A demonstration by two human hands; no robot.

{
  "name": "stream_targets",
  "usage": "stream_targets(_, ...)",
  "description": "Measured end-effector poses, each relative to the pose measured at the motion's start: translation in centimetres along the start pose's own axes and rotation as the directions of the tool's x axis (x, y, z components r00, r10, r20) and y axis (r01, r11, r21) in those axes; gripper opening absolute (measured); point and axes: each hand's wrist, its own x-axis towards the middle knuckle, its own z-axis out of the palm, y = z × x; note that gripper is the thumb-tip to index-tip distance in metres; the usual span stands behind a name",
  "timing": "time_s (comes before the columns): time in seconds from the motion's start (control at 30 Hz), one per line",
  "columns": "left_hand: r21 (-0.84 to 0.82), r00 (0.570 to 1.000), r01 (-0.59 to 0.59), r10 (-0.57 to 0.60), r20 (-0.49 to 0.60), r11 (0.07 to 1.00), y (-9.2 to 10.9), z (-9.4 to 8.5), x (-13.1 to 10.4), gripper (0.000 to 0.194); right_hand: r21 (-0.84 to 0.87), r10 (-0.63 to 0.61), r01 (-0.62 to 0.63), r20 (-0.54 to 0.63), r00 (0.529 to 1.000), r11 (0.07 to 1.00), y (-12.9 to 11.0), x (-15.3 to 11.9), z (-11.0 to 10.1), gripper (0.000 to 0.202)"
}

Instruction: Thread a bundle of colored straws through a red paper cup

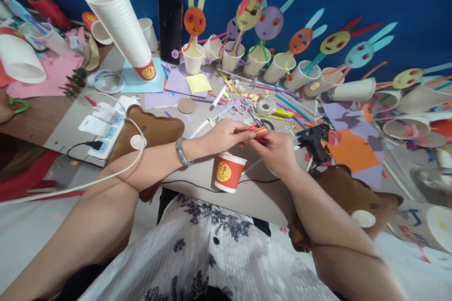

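Observation:
My left hand (226, 136), with a green bangle at the wrist, pinches one end of a small bunch of red and yellow straws (260, 130). From the other side, the fingers of my right hand (277, 150) are closed on the same bunch. The fingers partly cover the straws, so their full length is hidden. Just below my hands a red-and-white paper cup (230, 172) with a gold emblem stands on the table. Beyond them lie scissors (265, 123), a yellow cutter (283, 113) and a roll of tape (266, 106).
Paper cups with rabbit-faced figures (195, 21) line the blue wall. At left are a tall cup stack (118, 23), a phone (170, 28) and a power strip (106, 129) with cables. A black glue gun (316, 143) and orange paper (355, 149) lie at right. Brown cushions (155, 127) support my arms.

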Motion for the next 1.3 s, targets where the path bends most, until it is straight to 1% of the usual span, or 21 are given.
stream_targets(0.07, -0.082, 1.0, 0.031, -0.03, 0.008, 0.996, -0.1, 0.0, 0.2, 0.043, -0.05, 0.014, -0.019, -0.098, 0.995, 0.999, 0.2, -0.1, 0.1, 0.023)
stream_targets(0.1, -0.13, 0.999, 0.05, -0.048, 0.018, 0.99, -0.2, 0.0, 0.2, 0.043, -0.075, 0.018, -0.028, -0.139, 0.99, 0.997, 0.3, -0.2, 0.1, 0.027)
stream_targets(0.13, -0.184, 0.997, 0.075, -0.069, 0.035, 0.98, -0.2, 0.0, 0.3, 0.044, -0.089, 0.022, -0.038, -0.171, 0.985, 0.995, 0.4, -0.2, 0.0, 0.033)
stream_targets(0.2, -0.295, 0.989, 0.144, -0.123, 0.087, 0.944, -0.3, -0.1, 0.4, 0.045, -0.067, 0.036, -0.05, -0.197, 0.98, 0.996, 0.5, -0.3, -0.1, 0.043)
stream_targets(0.27, -0.373, 0.966, 0.246, -0.193, 0.174, 0.895, -0.3, -0.2, 0.4, 0.047, 0.014, 0.055, -0.053, -0.192, 0.98, 0.999, 0.5, -0.3, -0.3, 0.049)
stream_targets(0.37, -0.383, 0.916, 0.362, -0.25, 0.314, 0.85, 0.1, -0.6, 0.4, 0.047, 0.107, 0.064, -0.049, -0.146, 0.987, 0.993, 0.3, -0.4, -0.6, 0.061)
stream_targets(0.5, -0.37, 0.845, 0.448, -0.251, 0.471, 0.814, 0.6, -0.8, 0.3, 0.048, 0.149, 0.036, -0.024, -0.077, 0.996, 0.988, 0.3, -0.5, -0.9, 0.072)
stream_targets(0.53, -0.379, 0.835, 0.456, -0.239, 0.496, 0.806, 0.6, -0.7, 0.2, 0.049, 0.161, 0.028, -0.015, -0.078, 0.997, 0.987, 0.4, -0.5, -0.9, 0.075)
stream_targets(0.57, -0.393, 0.833, 0.451, -0.219, 0.508, 0.801, 0.6, -0.6, 0.2, 0.05, 0.173, 0.021, -0.006, -0.087, 0.996, 0.985, 0.3, -0.5, -0.9, 0.077)
stream_targets(0.67, -0.438, 0.859, 0.393, -0.154, 0.488, 0.808, 0.3, -0.1, 0.1, 0.052, 0.232, 0.022, 0.006, -0.12, 0.993, 0.973, 0.2, -0.5, -0.8, 0.078)
stream_targets(0.73, -0.461, 0.881, 0.354, -0.125, 0.456, 0.814, 0.1, 0.2, 0.1, 0.053, 0.296, 0.058, -0.023, -0.109, 0.992, 0.955, 0.1, -0.4, -0.7, 0.078)
stream_targets(0.87, -0.476, 0.921, 0.304, -0.126, 0.37, 0.825, 0.1, 0.5, 0.1, 0.053, 0.407, 0.136, -0.112, -0.03, 0.99, 0.907, -0.1, 0.2, -0.6, 0.073)
stream_targets(0.93, -0.487, 0.935, 0.282, -0.123, 0.334, 0.827, 0.4, 0.5, 0.1, 0.052, 0.524, 0.153, -0.159, 0.054, 0.987, 0.837, 0.0, 0.6, -0.6, 0.071)
stream_targets(1.03, -0.539, 0.936, 0.277, -0.097, 0.338, 0.795, 0.9, 0.4, 0.1, 0.05, 0.696, 0.169, -0.279, 0.224, 0.96, 0.662, 0.2, 0.9, -0.7, 0.065)
stream_targets(1.1, -0.57, 0.926, 0.302, -0.093, 0.366, 0.764, 1.2, 0.4, 0.1, 0.048, 0.734, 0.18, -0.339, 0.289, 0.94, 0.589, 0.3, 0.9, -0.7, 0.062)
stream_targets(1.2, -0.565, 0.907, 0.344, -0.111, 0.406, 0.75, 1.6, 0.3, 0.2, 0.051, 0.741, 0.193, -0.357, 0.302, 0.934, 0.569, 0.2, 0.7, -0.6, 0.058)
stream_targets(1.3, -0.544, 0.912, 0.34, -0.129, 0.388, 0.767, 1.6, 0.4, 0.2, 0.054, 0.747, 0.203, -0.34, 0.273, 0.94, 0.571, 0.0, 0.7, -0.5, 0.052)
